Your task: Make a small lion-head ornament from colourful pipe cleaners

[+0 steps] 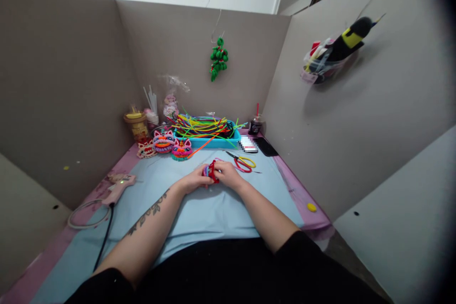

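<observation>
Over the middle of the blue table cover point(221, 213), both hands meet at a small pipe-cleaner figure point(213, 171) in red, with some blue and purple. My left hand point(194, 180) is closed on its left side, while the fingers of my right hand point(230, 174) pinch the red part from the right. The fingers hide much of its shape. Just beyond my right hand lie scissors point(244, 164) with red and yellow handles. Several colourful pipe-cleaner animal heads point(182, 150) stand farther off to the left.
A blue basket point(213, 143) full of pipe cleaners stands at the back. On the left lies a pink glue gun point(119, 189) with its cable. At the back right are a drink cup point(255, 126) and a dark phone-like slab point(266, 147). Grey partitions point(199, 57) enclose the table.
</observation>
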A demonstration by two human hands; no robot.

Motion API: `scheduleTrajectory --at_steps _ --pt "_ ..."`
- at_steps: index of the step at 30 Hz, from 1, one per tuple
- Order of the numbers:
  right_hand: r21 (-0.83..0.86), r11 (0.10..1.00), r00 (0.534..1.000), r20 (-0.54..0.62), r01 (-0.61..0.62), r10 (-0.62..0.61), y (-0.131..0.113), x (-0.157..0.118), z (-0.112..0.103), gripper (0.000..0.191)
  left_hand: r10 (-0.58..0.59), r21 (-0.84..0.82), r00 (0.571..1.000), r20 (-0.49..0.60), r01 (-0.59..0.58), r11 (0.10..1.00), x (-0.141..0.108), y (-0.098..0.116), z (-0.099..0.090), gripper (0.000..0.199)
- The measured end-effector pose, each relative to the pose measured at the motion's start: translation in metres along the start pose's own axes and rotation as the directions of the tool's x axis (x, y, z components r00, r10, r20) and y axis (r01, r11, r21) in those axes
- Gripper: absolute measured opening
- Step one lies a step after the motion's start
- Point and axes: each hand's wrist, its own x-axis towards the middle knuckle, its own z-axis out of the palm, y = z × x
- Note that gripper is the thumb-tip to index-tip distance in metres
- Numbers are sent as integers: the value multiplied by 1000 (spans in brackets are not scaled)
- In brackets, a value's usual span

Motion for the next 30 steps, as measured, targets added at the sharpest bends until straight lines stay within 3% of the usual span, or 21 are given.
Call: scheduleTrajectory --at_steps 4,8,11,14,18,24,26,30 --pt "216 959 980 -23 -187 196 -3 0 1 17 30 47 999 -16 -30 998 2 -3 -1 47" --pt "482 826 947 23 -292 321 2 1 7 7 66 145 991 -117 -48 988 2 -1 1 51" --pt "603 723 913 24 -339 408 6 2 12 14 83 216 979 -186 -42 976 3 -1 2 54" --pt "650 697 905 -31 -304 424 7 2 13 21 121 295 964 -236 -47 954 5 -4 2 54" --pt "611 765 925 -134 -206 356 0 2 12 24 248 436 911 -331 -85 896 8 -10 1 51" --pt "357 925 946 -237 -128 223 -6 1 16 15 488 601 790 -372 -195 775 12 -19 -2 49" --pt "277 954 945 -266 -113 189 -6 1 17 6 512 654 781 -358 -182 734 13 -21 -3 49" --pt "199 976 940 -305 -92 151 -6 0 17 8 484 719 794 -367 -88 690 13 -23 -2 52"
